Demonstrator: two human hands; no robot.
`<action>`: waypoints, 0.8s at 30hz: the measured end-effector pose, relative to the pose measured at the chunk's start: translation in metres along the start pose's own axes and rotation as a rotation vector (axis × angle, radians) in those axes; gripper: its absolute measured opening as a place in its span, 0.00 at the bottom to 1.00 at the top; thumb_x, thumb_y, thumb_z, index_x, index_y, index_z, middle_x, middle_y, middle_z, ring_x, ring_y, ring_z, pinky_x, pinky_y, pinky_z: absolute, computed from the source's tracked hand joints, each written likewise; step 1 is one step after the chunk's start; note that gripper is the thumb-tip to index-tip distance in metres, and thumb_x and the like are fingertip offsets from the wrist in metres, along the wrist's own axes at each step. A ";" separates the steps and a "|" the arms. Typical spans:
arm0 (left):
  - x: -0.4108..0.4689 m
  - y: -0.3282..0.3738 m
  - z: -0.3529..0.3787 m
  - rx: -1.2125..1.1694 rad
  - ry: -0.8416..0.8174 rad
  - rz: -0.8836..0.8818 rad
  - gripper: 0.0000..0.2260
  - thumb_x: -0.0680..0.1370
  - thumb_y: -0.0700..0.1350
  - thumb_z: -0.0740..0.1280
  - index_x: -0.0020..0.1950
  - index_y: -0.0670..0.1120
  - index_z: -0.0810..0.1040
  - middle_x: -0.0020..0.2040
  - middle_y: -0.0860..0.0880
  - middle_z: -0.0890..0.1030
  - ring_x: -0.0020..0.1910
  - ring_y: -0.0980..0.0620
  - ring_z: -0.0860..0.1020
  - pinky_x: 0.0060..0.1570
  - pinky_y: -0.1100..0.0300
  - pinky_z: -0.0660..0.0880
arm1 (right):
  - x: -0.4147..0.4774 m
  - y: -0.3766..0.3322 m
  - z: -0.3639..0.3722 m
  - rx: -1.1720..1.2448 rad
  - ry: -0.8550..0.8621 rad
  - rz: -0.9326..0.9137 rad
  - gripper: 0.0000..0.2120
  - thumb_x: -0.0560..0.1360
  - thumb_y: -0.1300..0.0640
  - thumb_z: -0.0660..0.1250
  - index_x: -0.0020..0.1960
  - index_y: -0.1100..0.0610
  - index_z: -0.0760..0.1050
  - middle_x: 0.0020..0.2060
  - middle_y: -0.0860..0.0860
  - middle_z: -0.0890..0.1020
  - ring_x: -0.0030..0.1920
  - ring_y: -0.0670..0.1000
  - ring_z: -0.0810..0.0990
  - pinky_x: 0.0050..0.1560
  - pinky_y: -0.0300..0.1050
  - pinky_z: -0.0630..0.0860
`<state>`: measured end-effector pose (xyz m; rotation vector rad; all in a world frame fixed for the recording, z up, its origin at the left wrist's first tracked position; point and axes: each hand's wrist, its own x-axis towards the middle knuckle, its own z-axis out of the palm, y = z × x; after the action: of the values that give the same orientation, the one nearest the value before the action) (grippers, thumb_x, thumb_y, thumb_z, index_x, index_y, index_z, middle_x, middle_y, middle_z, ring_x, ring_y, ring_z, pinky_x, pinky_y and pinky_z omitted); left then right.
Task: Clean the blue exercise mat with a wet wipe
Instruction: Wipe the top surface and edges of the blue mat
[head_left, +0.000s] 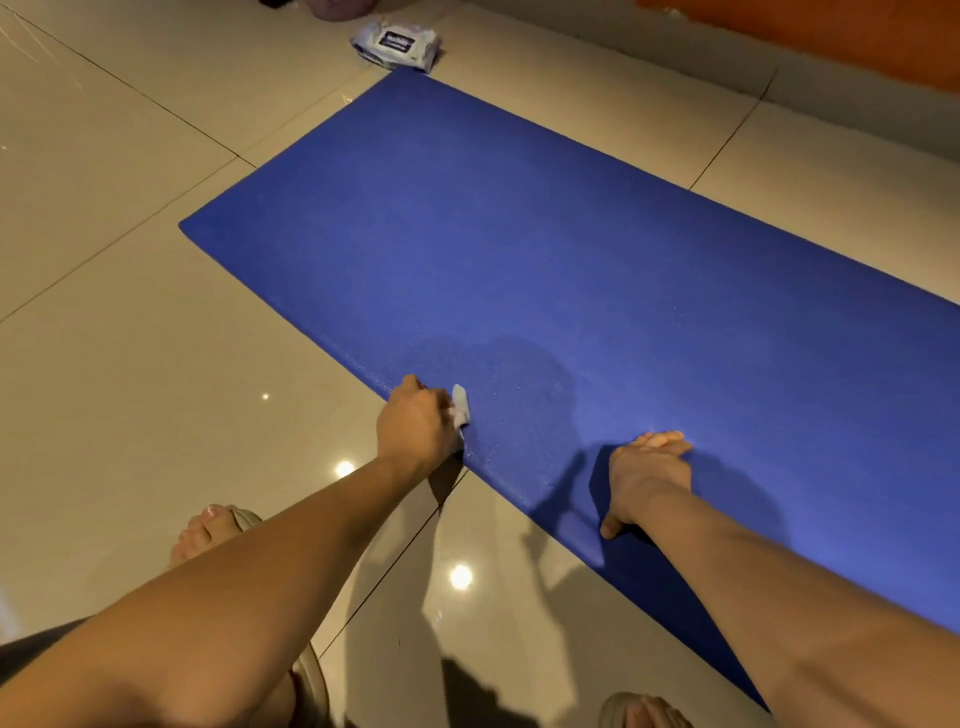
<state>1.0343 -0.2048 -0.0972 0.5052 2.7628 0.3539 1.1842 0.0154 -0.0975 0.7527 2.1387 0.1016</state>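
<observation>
Diagonally across beige floor tiles (130, 312) we see the flat blue exercise mat (519, 234), our left hand (415, 423) gripping a crumpled white wet wipe (460, 408) at its near edge. Our right hand (649, 470) presses flat-fingered on the mat nearby; a soft white wipes packet (397, 44) lies beyond the far corner.

Single head view, wide-angle, facing forward and steeply down onto blue mat (571, 249), tiled floor (130, 338); close range.

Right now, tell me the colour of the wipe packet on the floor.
The wipe packet is whitish with a dark blue label; head view shows it.
</observation>
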 end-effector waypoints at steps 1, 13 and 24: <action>0.001 -0.001 0.001 -0.012 0.046 -0.022 0.08 0.80 0.47 0.69 0.57 0.47 0.81 0.55 0.44 0.78 0.48 0.44 0.79 0.45 0.53 0.76 | 0.001 0.000 0.001 0.001 0.001 -0.002 0.74 0.57 0.30 0.80 0.79 0.72 0.42 0.76 0.75 0.51 0.76 0.76 0.53 0.72 0.62 0.69; -0.035 0.029 0.025 -0.340 -0.198 0.032 0.07 0.80 0.50 0.69 0.46 0.47 0.80 0.40 0.50 0.82 0.40 0.52 0.81 0.46 0.58 0.80 | -0.012 0.007 -0.004 0.012 0.029 -0.030 0.72 0.59 0.31 0.80 0.79 0.72 0.43 0.76 0.74 0.52 0.77 0.74 0.54 0.70 0.58 0.72; -0.044 0.037 0.018 -0.159 -0.177 0.137 0.08 0.77 0.44 0.66 0.40 0.42 0.76 0.39 0.42 0.81 0.41 0.39 0.80 0.43 0.48 0.78 | -0.014 0.006 -0.013 0.032 -0.015 0.004 0.69 0.58 0.35 0.83 0.80 0.68 0.47 0.77 0.71 0.52 0.77 0.73 0.52 0.73 0.63 0.65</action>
<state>1.0909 -0.1848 -0.0914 0.6532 2.5121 0.5299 1.1837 0.0151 -0.0773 0.7741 2.1294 0.0640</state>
